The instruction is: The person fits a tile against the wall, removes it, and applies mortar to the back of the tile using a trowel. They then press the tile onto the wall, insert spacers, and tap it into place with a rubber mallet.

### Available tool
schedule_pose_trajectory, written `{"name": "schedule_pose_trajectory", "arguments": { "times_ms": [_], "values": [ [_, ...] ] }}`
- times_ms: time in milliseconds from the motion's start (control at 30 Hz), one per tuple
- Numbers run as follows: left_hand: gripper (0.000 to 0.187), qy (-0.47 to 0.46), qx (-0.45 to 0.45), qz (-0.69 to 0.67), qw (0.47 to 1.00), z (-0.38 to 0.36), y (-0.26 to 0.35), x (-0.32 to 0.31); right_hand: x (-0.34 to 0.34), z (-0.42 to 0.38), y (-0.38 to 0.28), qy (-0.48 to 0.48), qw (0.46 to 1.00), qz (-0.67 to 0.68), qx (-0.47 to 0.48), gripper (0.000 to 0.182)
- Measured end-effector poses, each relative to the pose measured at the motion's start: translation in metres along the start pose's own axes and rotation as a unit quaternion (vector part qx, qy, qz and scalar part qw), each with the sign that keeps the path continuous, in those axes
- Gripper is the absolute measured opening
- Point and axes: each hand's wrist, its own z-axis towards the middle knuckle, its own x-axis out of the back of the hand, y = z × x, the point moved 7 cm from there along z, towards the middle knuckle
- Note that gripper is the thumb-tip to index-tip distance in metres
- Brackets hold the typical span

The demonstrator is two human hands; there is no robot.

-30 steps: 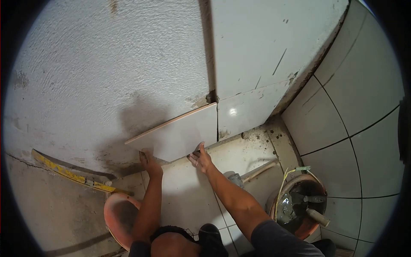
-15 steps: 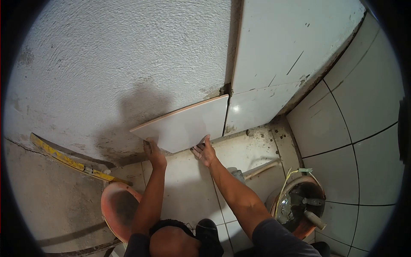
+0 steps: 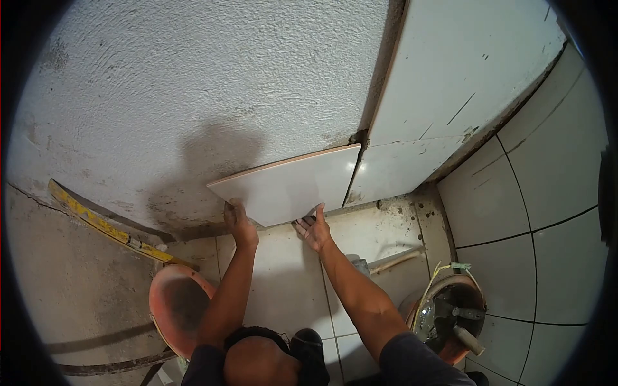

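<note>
A white rectangular wall tile [image 3: 290, 183] stands at the foot of the rough wall, its top edge leaning out a little and showing a reddish-brown rim. My left hand [image 3: 239, 225] is closed on its lower left edge, some fingers hidden. At the bottom edge, my right hand [image 3: 313, 230] has its thumb up against the face and its fingers curled beneath. The tile's right side lies close beside a fixed lower wall tile [image 3: 396, 167], with a narrow dark gap between them.
Textured white plaster [image 3: 277, 71] rises behind the tile. A yellow spirit level [image 3: 96, 219] leans at left, above a reddish basin [image 3: 177, 302]. At right stands a bucket [image 3: 450, 309] holding a trowel [image 3: 468, 338]. A wooden-handled tool [image 3: 396, 259] lies on the tiled floor [image 3: 283, 283].
The camera view has turned slightly, so the wall and tile sit further right in the picture. Both hands keep their hold, and the tile's place beside the fixed tile looks much the same.
</note>
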Motion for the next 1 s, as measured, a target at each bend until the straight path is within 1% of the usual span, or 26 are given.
{"name": "schedule_pose_trajectory", "arguments": {
  "times_ms": [200,300,433,500,600,633,700,833,900,1000],
  "values": [
    [0.035,-0.004,-0.034,-0.033,0.999,0.003,0.001,-0.001,-0.002,-0.004,-0.001,0.006,1.000,-0.007,0.006,0.095],
    [0.036,-0.019,-0.040,-0.013,0.999,0.003,0.003,-0.003,-0.003,-0.004,-0.001,0.007,1.000,-0.005,0.007,0.095],
    [0.037,-0.011,-0.016,-0.007,1.000,0.001,0.007,-0.005,-0.004,-0.005,-0.002,-0.008,1.000,-0.006,0.011,0.096],
    [0.020,-0.032,-0.026,-0.034,0.999,-0.001,0.015,-0.012,-0.004,-0.003,-0.002,-0.012,1.000,-0.006,0.008,0.098],
    [0.019,-0.031,-0.017,-0.042,0.998,-0.001,0.011,-0.009,-0.005,-0.005,-0.003,-0.010,1.000,-0.010,0.010,0.100],
    [0.019,-0.030,-0.018,-0.042,0.999,0.001,0.008,-0.009,-0.006,-0.006,-0.003,-0.010,1.000,-0.010,0.009,0.100],
    [0.038,-0.018,-0.054,-0.005,0.998,0.003,0.010,-0.007,-0.005,-0.007,-0.004,-0.001,1.000,-0.018,0.008,0.102],
    [0.037,-0.020,-0.051,-0.012,0.998,0.002,0.011,-0.006,-0.006,-0.006,-0.002,-0.009,1.000,-0.014,0.007,0.102],
    [0.035,-0.022,-0.016,-0.010,1.000,0.002,0.004,-0.005,-0.005,-0.005,-0.001,0.000,1.000,0.002,0.003,0.102],
    [0.033,-0.017,-0.016,-0.019,1.000,0.002,0.006,-0.006,-0.004,-0.005,-0.001,-0.002,1.000,-0.008,0.001,0.102]
  ]
}}
